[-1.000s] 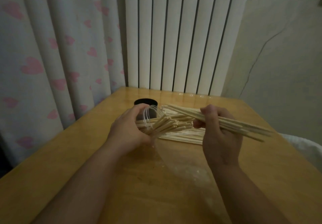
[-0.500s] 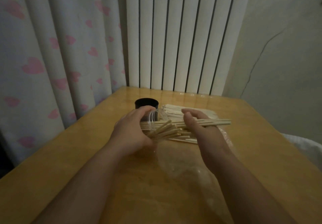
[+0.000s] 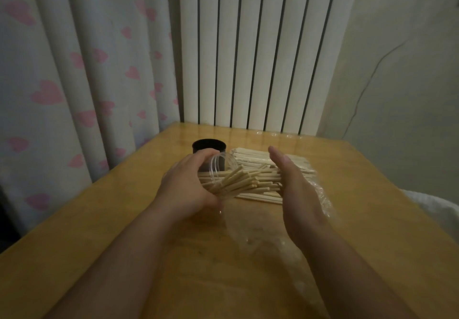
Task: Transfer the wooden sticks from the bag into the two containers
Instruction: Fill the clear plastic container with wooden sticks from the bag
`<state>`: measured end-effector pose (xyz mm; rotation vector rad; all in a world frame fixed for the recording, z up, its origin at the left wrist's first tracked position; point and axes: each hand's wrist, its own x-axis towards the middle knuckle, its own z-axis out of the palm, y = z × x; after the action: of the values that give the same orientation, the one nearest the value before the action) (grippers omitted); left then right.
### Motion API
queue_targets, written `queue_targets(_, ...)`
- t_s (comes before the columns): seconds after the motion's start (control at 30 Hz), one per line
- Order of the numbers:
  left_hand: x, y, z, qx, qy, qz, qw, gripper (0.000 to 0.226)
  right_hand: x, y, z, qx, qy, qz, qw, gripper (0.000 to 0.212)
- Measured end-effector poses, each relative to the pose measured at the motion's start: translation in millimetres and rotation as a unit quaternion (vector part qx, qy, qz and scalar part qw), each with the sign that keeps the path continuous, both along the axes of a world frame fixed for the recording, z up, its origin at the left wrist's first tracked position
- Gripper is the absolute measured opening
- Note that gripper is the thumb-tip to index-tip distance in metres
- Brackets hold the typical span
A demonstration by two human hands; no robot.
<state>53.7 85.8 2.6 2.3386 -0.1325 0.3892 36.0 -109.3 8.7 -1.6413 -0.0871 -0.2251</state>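
**Left grip curled round the clear round plastic container; right grip flat, holding nothing**

Pale, slender wooden sticks fan out of the container's mouth at centre frame. Their long axis runs left to right, and their blunt cut ends point at the right palm. That grip has straight fingers and stands just right of the ends; whether it touches them I cannot tell. It is the nearer one, so the coming move is probably a push leftward along the sticks to seat them. The container is tilted on its side. Behind the hands, a flat pile of loose sticks lies on a crinkled clear plastic bag. A short black cylindrical container stands just above the left grip, on the glossy yellow wooden worktop.
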Motion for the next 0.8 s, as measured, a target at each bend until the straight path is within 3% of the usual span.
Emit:
queue_targets(0.2,3,2,-4,-0.062,-0.013,0.022,0.998,0.113,3,-5,-3,-0.033,-0.072,-0.099,0.992,0.022)
queue_targets(0.5,6,5,-5,-0.125,-0.019,0.053,0.991,0.113,9,-16,-17,-0.281,-0.012,-0.053,0.958,0.015)
queue_targets(0.67,6,5,-7,-0.140,-0.020,0.057,0.988,0.112,14,-16,-27,-0.391,0.029,0.033,0.919,0.032)
queue_targets(0.8,6,5,-5,-0.151,-0.016,0.070,0.986,0.112,28,-16,-40,-0.532,0.024,0.111,0.839,0.049)
